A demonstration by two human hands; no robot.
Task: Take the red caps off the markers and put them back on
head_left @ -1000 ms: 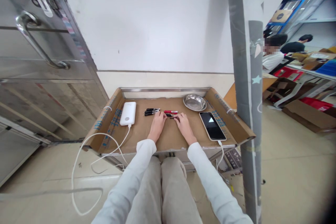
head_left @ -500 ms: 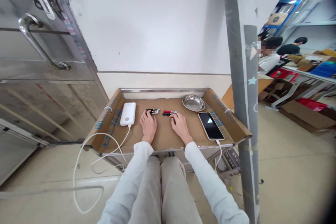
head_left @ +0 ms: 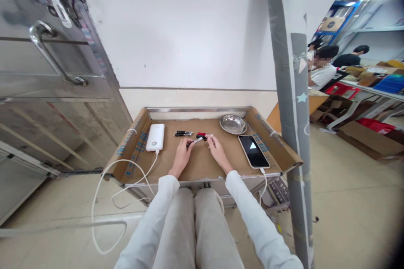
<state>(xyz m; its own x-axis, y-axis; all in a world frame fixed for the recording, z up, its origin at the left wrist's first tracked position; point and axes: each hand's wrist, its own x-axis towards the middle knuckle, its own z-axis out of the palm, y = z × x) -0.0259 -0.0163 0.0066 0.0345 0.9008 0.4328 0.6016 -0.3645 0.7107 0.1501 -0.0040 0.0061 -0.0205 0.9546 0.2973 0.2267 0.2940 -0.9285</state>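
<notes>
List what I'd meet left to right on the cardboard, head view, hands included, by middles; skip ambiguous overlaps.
White power bank, left hand, held pen, right hand, metal bowl, phone.

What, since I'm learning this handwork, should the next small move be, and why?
Probably shift the right hand slightly left to meet the slanted pen: the left hand holds it with its pale end pointing toward the right hand, which is close by, next to the red pen.
</notes>
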